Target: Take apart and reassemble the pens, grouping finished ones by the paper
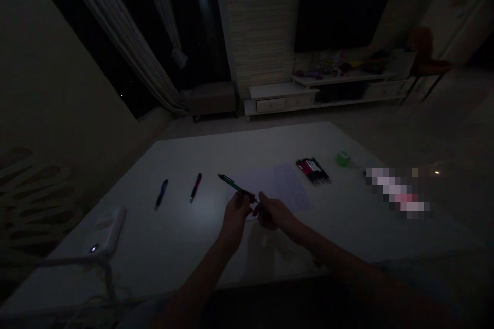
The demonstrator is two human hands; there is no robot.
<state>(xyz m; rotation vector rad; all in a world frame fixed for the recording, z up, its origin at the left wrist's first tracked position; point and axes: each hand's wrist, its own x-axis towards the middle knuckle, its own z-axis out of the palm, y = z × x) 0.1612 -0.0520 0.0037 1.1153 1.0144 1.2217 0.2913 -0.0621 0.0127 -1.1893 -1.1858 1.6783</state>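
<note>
In the dim light, my left hand (236,215) is closed around a slim dark-green pen (230,182), which slants up and left above the table. My right hand (272,214) is pinched at the pen's lower end; whatever its fingertips grip is too dark and small to make out. Below the hands lie sheets of paper (290,184), the right one covered in handwriting. To the left a dark-red pen (196,187) and a blue pen (161,194) rest apart from each other. A row of several pens (313,170) lies right of the paper.
A small green object (342,159) stands toward the right edge of the white table (239,144). Further right is a pixelated item (397,193). A white box-like device (106,231) sits at the left, with cables (108,272) near it. A low TV cabinet (283,91) stands beyond.
</note>
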